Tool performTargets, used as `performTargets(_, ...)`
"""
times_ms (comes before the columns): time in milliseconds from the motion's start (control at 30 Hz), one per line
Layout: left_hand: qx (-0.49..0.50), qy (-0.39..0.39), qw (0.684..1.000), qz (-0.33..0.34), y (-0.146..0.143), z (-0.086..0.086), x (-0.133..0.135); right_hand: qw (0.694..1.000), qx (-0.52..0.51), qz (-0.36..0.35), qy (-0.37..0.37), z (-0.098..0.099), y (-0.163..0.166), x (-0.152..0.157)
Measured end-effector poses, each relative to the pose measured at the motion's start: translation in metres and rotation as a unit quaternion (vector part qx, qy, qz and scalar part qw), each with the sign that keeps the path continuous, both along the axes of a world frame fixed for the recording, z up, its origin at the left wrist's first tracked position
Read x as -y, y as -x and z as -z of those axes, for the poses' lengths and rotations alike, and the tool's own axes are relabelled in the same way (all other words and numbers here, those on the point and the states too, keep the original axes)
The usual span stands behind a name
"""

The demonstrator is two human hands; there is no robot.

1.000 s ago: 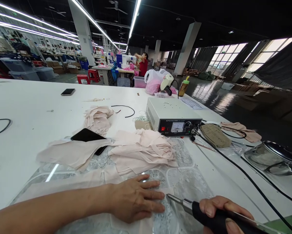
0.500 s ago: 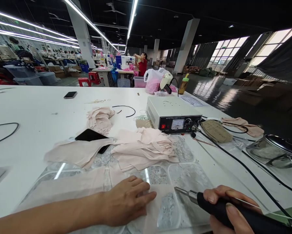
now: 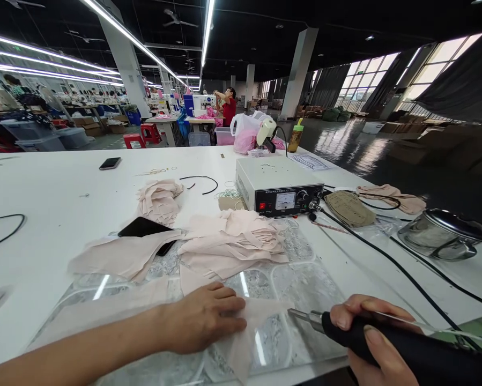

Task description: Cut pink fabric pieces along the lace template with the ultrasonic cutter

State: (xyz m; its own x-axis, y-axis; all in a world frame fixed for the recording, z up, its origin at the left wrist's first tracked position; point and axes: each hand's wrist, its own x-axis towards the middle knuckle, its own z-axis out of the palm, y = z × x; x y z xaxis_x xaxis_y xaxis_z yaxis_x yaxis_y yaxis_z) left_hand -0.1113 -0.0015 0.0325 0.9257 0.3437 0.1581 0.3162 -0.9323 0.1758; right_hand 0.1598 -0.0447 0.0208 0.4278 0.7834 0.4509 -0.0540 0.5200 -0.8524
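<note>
My left hand (image 3: 208, 316) lies flat on a thin pale pink fabric piece (image 3: 260, 310), fingers stretched toward the right. Under the fabric is a clear, glossy sheet (image 3: 305, 284) over a grey-white patterned surface. My right hand (image 3: 369, 332) is wrapped around the black handle of a cutting pen (image 3: 345, 328) with a narrow metal tip. That tip is at the fabric's right end; whether it touches is too fine to tell. Beyond my left hand sits a pile of pale pink fabric pieces (image 3: 232, 241). Another fabric piece (image 3: 112, 254) partly covers a black phone (image 3: 144, 227).
A power box (image 3: 281, 187) with a dial stands behind the fabric pile, its black cable (image 3: 381, 252) running along the right. A steel lidded pot (image 3: 437, 236) is at far right. Further fabric (image 3: 160, 201), scissors (image 3: 154, 171) and a second phone (image 3: 110, 163) lie toward the back left.
The whole view has shifted slightly. My left hand has moved a little left and away from me, and the fabric under it now lies differently near the tip. The pen stays in my right hand.
</note>
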Motion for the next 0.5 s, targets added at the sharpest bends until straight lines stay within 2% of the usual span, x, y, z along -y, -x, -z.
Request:
performTargets(133, 0.033, 0.025, 0.999, -0.017, -0.006, -0.001, 0.006, 1.000, -0.020, -0.011, 0.000, -0.005, 0.001, -0.003)
performTargets(233, 0.046, 0.030, 0.998, -0.040, -0.014, 0.006, 0.014, 0.999, -0.043, -0.025, -0.011, -0.002, -0.001, -0.009)
performTargets(367, 0.024, 0.029, 0.998, -0.044, -0.012, 0.013, 0.012, 0.999, -0.015, -0.046, 0.012, 0.004, -0.010, -0.008)
performTargets(500, 0.008, 0.033, 0.999, -0.033, -0.008, 0.006, 0.007, 0.996, -0.035, -0.079, 0.028, 0.002, -0.014, 0.001)
